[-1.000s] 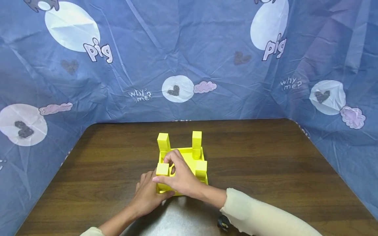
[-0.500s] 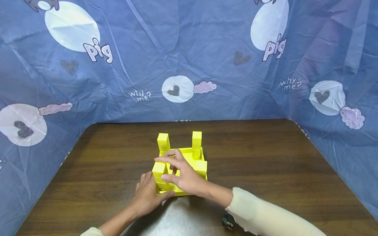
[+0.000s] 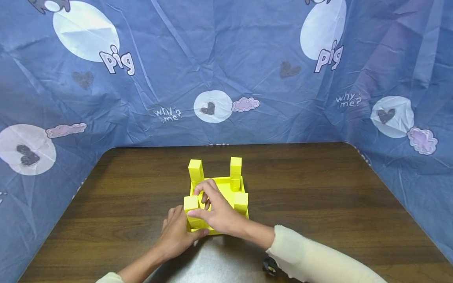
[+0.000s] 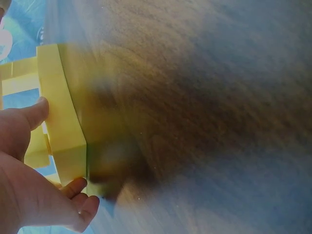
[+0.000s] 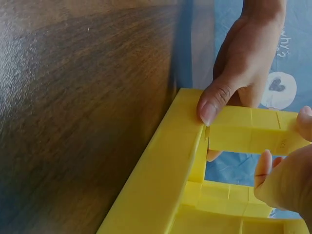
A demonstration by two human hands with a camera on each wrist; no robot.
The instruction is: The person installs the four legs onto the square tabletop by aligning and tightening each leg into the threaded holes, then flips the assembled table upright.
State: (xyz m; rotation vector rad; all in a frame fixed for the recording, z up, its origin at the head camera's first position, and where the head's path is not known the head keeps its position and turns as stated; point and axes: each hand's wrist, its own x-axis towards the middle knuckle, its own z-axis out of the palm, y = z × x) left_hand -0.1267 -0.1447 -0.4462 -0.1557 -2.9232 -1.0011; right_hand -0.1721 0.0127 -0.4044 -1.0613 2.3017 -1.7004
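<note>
A yellow square frame with a shallow rim (image 3: 221,181) lies on the table, a tall post rising from each corner. My left hand (image 3: 175,236) grips its near left corner, thumb along the front rim and fingers round the outer side. In the left wrist view that thumb (image 4: 38,112) presses the yellow rim (image 4: 66,112). My right hand (image 3: 221,210) reaches across and pinches the near left post (image 3: 191,203) close to its top. The right wrist view shows this post (image 5: 243,127) with seams along it, as if made of stacked blocks; its far side is hidden.
The brown wood table (image 3: 301,188) extends around the frame. Patterned blue cloth (image 3: 226,59) hangs behind and at both sides. A small black object (image 3: 270,266) is partly hidden by the right sleeve (image 3: 318,255).
The near left post's top has shifted slightly left. My right index finger straightened half a second ago and is now curled back toward the post. The left hand has stayed put.
</note>
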